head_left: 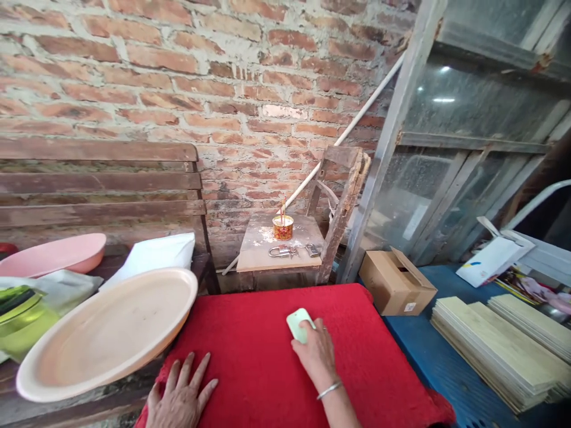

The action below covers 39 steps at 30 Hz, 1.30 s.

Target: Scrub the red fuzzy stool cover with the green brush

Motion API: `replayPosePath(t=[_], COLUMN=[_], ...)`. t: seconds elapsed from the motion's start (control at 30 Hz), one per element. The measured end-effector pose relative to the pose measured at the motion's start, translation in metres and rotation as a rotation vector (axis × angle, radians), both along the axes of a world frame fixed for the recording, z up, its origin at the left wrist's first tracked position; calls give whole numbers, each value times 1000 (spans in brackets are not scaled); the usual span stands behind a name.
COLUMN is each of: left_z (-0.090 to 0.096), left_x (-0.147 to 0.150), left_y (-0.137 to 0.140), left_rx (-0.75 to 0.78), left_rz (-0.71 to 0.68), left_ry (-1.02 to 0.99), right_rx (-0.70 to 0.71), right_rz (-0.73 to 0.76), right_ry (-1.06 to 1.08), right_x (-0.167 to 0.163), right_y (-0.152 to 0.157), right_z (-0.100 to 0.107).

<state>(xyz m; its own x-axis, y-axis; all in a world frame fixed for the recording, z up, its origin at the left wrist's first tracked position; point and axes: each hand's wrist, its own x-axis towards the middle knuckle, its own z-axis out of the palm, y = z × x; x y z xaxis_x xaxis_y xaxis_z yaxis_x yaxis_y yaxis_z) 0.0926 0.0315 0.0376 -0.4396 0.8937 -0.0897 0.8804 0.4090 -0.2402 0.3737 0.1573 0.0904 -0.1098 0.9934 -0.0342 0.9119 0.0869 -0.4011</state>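
Observation:
My right hand [316, 351], with a silver bangle at the wrist, grips a pale green, flat, hand-sized object with rounded corners [296, 321]. Its underside rests against or just over the red cloth [250, 339], so I cannot tell whether it has bristles. My left hand [181, 389] lies flat on the cloth near its left edge, fingers spread and nothing in them. The cloth covers a flat surface in front of me.
On the left bench stand a large beige basin [111, 333], a pink basin [66, 254] and a white packet [154, 255]. Ahead, a wooden chair [250, 249] bears a decorated tin [282, 228] and padlocks [282, 251]. A cardboard box [395, 285] and stacked boards [495, 345] sit right.

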Motion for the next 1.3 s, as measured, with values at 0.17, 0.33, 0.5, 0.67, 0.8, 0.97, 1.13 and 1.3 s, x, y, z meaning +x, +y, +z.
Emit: replayPosePath(t=[0.17, 0.33, 0.5, 0.67, 0.8, 0.97, 1.13, 1.3], left_z=[11, 11, 9, 9, 8, -3, -12, -6], left_x=[13, 13, 14, 17, 18, 19, 17, 15], left_y=[-2, -4, -5, -4, -5, -6, -7, -4], left_rx=[54, 150, 198, 227, 233, 282, 328, 288], left_rz=[-29, -52, -53, -48, -48, -53, -58, -46], left_ry=[-33, -97, -149, -169, -187, -174, -187, -197], right_rx=[24, 57, 46, 8, -19, 6, 56, 56], right_rz=[-80, 168, 288, 132, -77, -50, 226, 294], right_ry=[-93, -28, 14, -42, -108, -81, 20, 34], right_x=[8, -83, -129, -62, 0, -28, -129, -155], right_y=[8, -2, -4, 18, 31, 32, 22, 27], right_z=[8, 6, -3, -8, -2, -4, -10, -10])
